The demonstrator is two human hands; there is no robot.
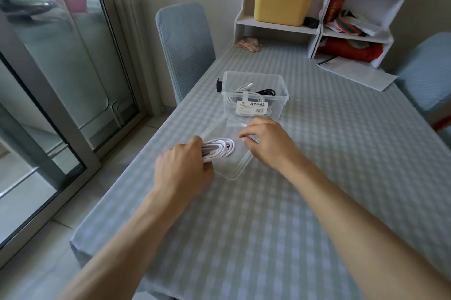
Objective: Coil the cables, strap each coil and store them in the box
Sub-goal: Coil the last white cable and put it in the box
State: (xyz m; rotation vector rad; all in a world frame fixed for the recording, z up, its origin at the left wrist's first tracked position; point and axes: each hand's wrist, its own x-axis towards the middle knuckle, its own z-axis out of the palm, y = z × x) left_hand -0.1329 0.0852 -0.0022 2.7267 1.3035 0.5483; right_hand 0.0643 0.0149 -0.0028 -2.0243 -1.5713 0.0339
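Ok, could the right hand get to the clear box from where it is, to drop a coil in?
Probably yes. The right hand sits just in front of the clear box, which has no lid on, with nothing between them. Its fingers seem to pinch something small and white, though.

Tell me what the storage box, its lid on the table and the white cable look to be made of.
Storage box: clear rigid plastic, glossy; the cables inside show through its walls.
Lid: seemingly the same clear plastic; the checked tablecloth shows through it.
White cable: smooth, flexible white sheath, probably plastic or rubber; it bends into tight loops in the left hand.
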